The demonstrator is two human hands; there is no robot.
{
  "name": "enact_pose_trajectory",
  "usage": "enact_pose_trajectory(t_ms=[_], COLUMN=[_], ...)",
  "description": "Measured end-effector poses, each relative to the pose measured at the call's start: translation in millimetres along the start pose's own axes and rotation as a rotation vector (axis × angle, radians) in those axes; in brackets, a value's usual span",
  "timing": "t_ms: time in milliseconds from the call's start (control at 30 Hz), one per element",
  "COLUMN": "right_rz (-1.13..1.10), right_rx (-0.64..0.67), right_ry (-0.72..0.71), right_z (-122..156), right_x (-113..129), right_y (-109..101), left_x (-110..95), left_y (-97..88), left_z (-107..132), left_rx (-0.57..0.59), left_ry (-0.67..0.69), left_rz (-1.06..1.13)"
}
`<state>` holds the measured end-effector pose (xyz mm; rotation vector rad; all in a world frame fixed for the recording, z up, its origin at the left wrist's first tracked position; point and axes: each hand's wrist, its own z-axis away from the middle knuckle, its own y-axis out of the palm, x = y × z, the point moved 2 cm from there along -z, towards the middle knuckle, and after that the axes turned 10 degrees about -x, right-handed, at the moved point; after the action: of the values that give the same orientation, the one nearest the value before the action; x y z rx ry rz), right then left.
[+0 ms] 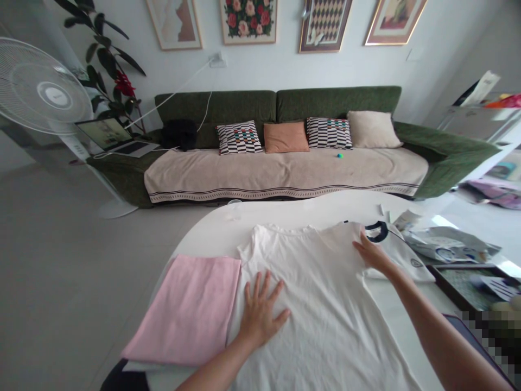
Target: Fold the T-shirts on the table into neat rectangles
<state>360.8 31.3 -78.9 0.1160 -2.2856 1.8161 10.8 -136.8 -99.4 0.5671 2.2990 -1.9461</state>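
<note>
A white T-shirt (325, 304) lies spread flat on a white table (228, 225), neck away from me. My left hand (260, 312) presses flat on its left side, fingers spread and open. My right hand (372, 252) rests flat on the shirt's right shoulder and sleeve, fingers stretched out. To the left of the shirt sits a folded pink garment (189, 309). A folded white shirt with a dark collar (393, 244) lies just beyond my right hand.
Crumpled plastic packaging (443, 244) and a dark tray (472, 282) lie at the table's right. Beyond the table stands a green sofa (285, 108) with several cushions, a laptop (118, 138) on its left arm, and a white fan (40, 87) on the floor at left.
</note>
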Motion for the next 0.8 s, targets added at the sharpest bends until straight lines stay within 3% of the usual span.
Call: enact_pose_trajectory(t_ms=[100,167,267,333,400,433,500,667,800], right_rz=[0.031,0.066,0.139,0.152,0.115,0.113,0.132,0.190,0.178], right_rx=[-0.024,-0.050,-0.243,-0.371,-0.217,-0.137,-0.043,-0.041,-0.044], right_ry=[0.133,0.222,0.327,0.237,-0.054,-0.110,-0.091,-0.017,-0.021], right_z=[-7,-5,16,42,72,86,108,120,116], right_x=[-17,-14,25,70,116,132,149,146,145], right_y=[-13,-20,-22,-13,9,21,41,52,46], left_x=[0,1,1,2,3,2,1,-1,25], left_y=[0.6,0.8,0.7,0.5,0.3,0.4,1.1,-0.9,-20.3], left_z=[1,1,0,-1,-1,-1,1,0,-41], left_rx=[0.002,0.005,0.010,0.015,0.018,0.018,0.012,0.024,0.047], left_ry=[-0.011,-0.014,-0.017,-0.018,-0.019,-0.020,-0.023,-0.023,-0.180], left_rz=[0.003,0.014,0.032,0.041,0.046,0.043,0.028,0.054,0.308])
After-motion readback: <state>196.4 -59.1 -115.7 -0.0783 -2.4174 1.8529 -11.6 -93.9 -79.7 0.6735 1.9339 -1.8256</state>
